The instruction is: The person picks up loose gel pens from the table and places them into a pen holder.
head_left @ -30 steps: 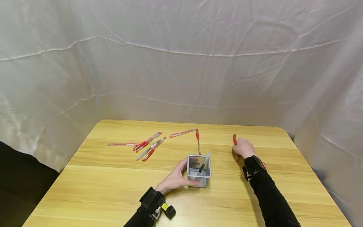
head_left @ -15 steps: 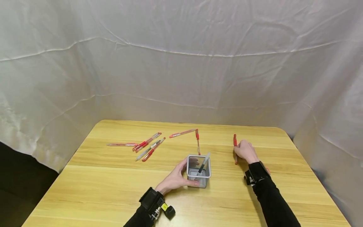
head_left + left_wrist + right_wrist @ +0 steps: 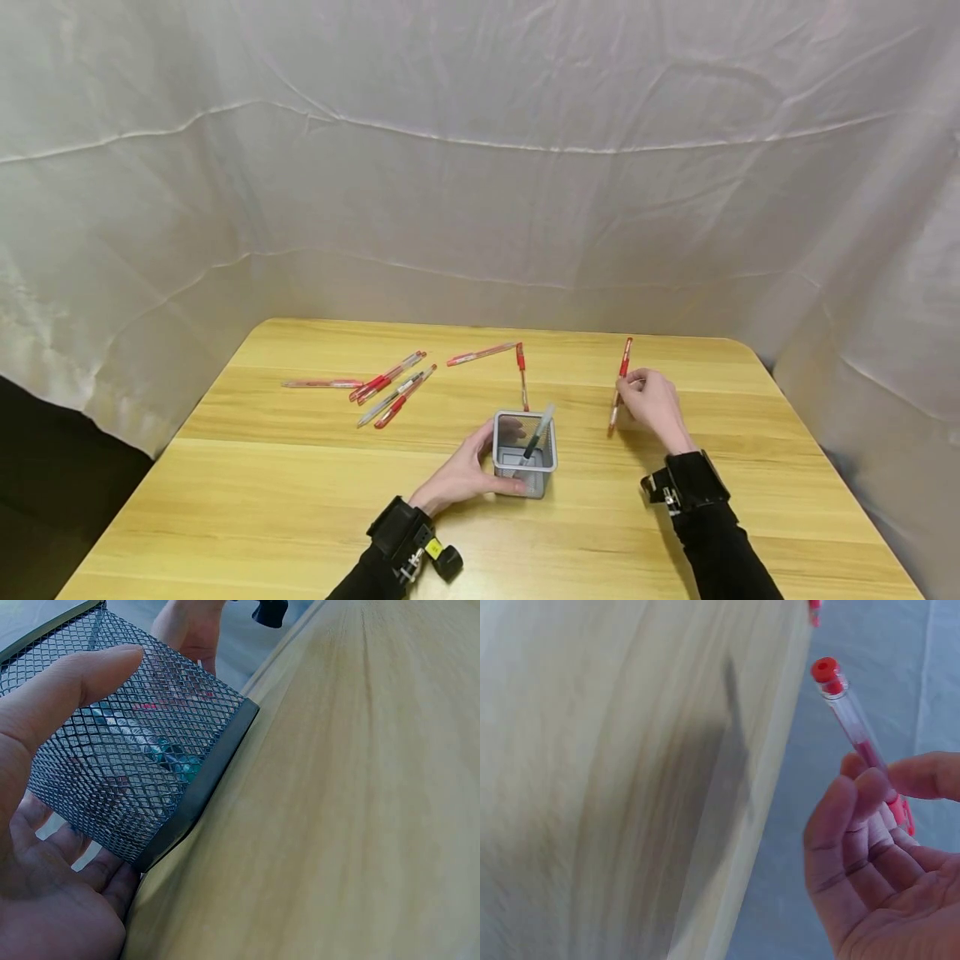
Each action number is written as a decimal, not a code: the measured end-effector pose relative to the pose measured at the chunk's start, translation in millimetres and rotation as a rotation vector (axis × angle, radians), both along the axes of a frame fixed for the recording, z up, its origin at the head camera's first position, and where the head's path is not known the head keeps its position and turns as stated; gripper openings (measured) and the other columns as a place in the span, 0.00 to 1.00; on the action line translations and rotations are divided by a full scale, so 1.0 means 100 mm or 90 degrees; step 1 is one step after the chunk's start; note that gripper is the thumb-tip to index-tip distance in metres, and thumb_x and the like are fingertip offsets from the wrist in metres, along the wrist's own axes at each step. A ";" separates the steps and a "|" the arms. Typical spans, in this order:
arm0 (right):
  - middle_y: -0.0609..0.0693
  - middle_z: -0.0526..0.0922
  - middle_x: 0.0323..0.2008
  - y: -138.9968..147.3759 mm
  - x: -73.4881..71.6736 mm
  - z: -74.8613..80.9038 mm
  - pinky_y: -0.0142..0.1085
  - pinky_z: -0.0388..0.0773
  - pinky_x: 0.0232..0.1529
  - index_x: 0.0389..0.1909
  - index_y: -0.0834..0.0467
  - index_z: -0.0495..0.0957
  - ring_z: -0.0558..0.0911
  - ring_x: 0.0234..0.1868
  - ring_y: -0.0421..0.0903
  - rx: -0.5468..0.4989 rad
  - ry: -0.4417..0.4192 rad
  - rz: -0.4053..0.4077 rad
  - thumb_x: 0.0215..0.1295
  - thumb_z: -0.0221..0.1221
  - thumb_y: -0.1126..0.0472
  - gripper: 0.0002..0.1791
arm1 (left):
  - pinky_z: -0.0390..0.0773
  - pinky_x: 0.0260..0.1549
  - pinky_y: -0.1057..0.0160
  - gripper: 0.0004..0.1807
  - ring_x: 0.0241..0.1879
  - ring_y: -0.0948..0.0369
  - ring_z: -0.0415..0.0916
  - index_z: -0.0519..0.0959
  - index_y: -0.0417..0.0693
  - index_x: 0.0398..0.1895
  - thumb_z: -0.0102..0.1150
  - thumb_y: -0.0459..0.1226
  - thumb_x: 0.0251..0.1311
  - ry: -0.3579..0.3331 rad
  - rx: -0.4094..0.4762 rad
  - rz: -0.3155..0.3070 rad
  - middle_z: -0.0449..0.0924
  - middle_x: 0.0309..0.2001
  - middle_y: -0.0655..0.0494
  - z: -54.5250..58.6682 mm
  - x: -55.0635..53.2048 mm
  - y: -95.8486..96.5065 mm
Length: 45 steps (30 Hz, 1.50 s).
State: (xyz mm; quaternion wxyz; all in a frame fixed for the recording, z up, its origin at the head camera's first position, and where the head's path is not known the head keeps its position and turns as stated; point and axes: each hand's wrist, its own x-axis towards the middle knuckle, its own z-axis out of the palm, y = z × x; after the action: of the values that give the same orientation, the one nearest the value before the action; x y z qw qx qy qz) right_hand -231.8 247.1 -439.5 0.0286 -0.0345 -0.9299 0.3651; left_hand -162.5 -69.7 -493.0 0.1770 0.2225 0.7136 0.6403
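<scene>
My left hand (image 3: 461, 479) grips a grey square mesh pen holder (image 3: 537, 485) standing on the table, thumb on the near side and fingers round the far side. Inside leans one clear pen (image 3: 538, 433) with a dark grip. Off to the right, my right hand (image 3: 654, 407) pinches a red pen (image 3: 625, 362) between thumb and fingertips. That pen is tilted, red cap pointing away. In the right wrist view its clear barrel (image 3: 851, 720) shows above the table, its shadow on the wood. Through the mesh wall (image 3: 187, 720) in the left wrist view, the holder's pen shows blurred.
Several red pens (image 3: 386, 379) lie in a loose group at the left of the wooden table (image 3: 300, 483), with a dark-tipped clear pen (image 3: 390, 400) among them. Two more red pens, one crosswise (image 3: 480, 354) and one lengthwise (image 3: 522, 375), lie behind the holder. Pale cloth (image 3: 480, 208) hangs behind.
My right hand has picked the red pen up off the table and drawn slightly back, the pen tilting as it rises. The left hand and pen holder have stayed put.
</scene>
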 end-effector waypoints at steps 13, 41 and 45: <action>0.52 0.87 0.26 -0.11 0.29 0.10 0.29 0.70 0.18 0.44 0.65 0.80 0.77 0.14 0.41 -0.126 0.106 -0.034 0.69 0.56 0.59 0.13 | 0.56 0.75 0.39 0.47 0.71 0.50 0.66 0.66 0.56 0.72 0.78 0.33 0.46 0.002 -0.002 0.002 0.72 0.69 0.51 0.02 0.01 0.01; 0.35 0.86 0.27 -0.41 0.65 0.38 0.26 0.73 0.15 0.46 0.70 0.78 0.74 0.17 0.39 -0.356 0.326 0.040 0.72 0.56 0.69 0.08 | 0.59 0.74 0.41 0.46 0.70 0.48 0.66 0.66 0.55 0.72 0.78 0.36 0.48 0.024 0.006 -0.011 0.71 0.69 0.49 -0.02 -0.02 0.00; 0.34 0.86 0.28 -0.47 0.70 0.42 0.26 0.74 0.16 0.47 0.71 0.77 0.74 0.19 0.39 -0.366 0.335 0.065 0.72 0.56 0.71 0.08 | 0.60 0.74 0.41 0.45 0.70 0.48 0.67 0.66 0.54 0.72 0.78 0.35 0.49 0.020 0.011 -0.014 0.71 0.68 0.49 -0.01 -0.01 -0.01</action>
State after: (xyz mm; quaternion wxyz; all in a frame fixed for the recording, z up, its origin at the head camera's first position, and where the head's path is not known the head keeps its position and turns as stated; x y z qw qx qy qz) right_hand -161.7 200.3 -397.1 0.2370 0.1000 -0.7512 0.6079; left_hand -163.8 -70.5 -494.4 0.1708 0.2416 0.7084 0.6408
